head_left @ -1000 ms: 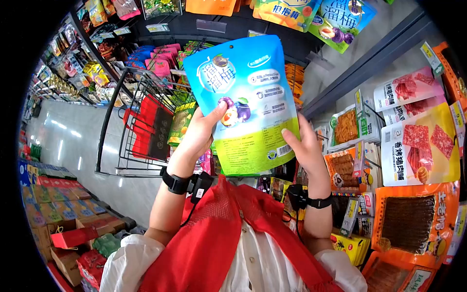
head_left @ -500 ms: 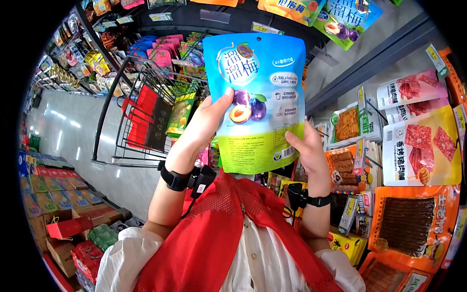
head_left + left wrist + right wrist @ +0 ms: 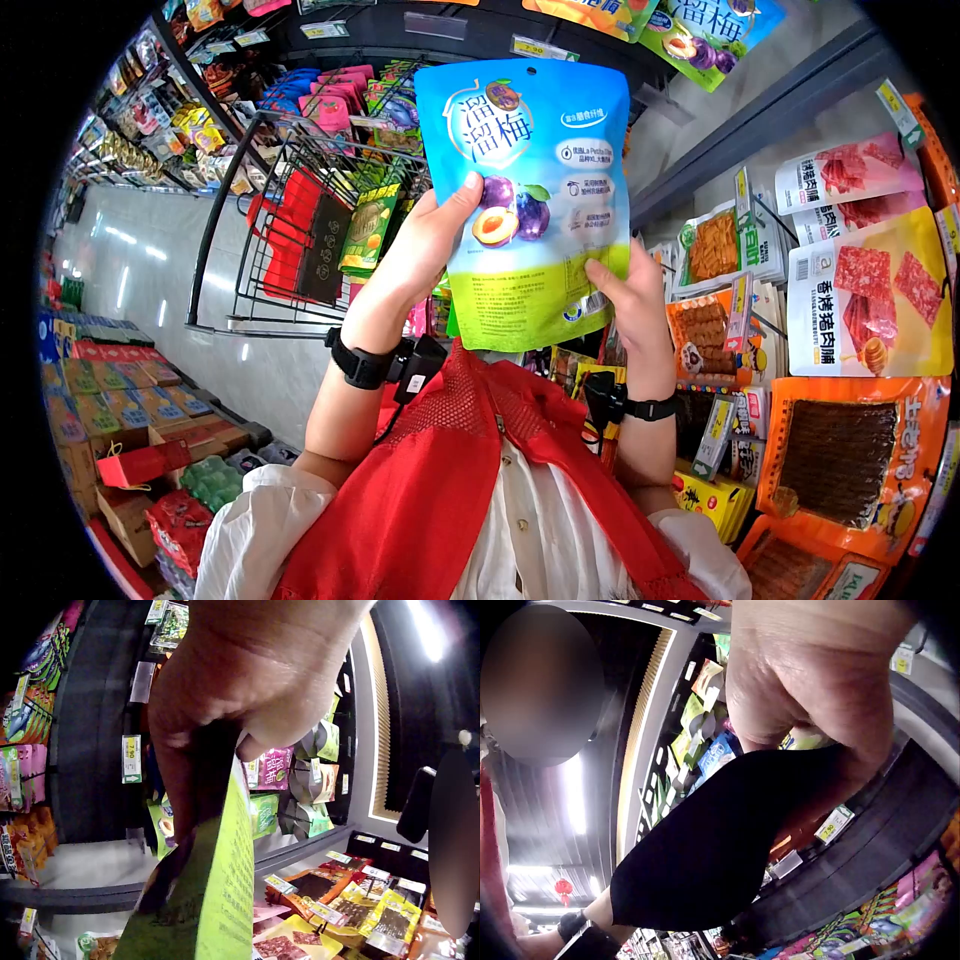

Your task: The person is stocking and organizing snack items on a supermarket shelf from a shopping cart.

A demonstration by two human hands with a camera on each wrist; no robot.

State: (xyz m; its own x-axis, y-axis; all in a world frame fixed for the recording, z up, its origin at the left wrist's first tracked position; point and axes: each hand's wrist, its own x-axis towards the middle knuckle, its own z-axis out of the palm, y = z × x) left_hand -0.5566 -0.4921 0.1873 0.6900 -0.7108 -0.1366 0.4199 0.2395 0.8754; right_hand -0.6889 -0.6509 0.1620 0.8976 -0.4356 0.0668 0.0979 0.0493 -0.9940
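Observation:
A blue and green pouch of dried plums [image 3: 535,130], its printed back facing me, is held up in front of the chest by both hands. My left hand [image 3: 425,250] grips its left side, thumb on the front beside the plum picture and fingers behind. At the lower right edge my right hand [image 3: 638,300] pinches the pouch, thumb lying near the barcode. The left wrist view shows the pouch [image 3: 229,892] edge-on below the hand [image 3: 255,671]. Seen from the right wrist, it is a dark shape [image 3: 705,847] under the hand [image 3: 817,690].
A black wire shopping cart [image 3: 215,250] with a red item [image 3: 290,235] stands at left, over the pale floor [image 3: 130,250]. Shelves of meat snack packs [image 3: 870,300] run along the right. More pouches [image 3: 700,40] hang ahead. Stacked boxes [image 3: 110,385] sit at lower left.
Both hands have moved the pouch slightly right and turned it more upright since a second ago. Over the last half second it has stayed nearly still, with the same grip.

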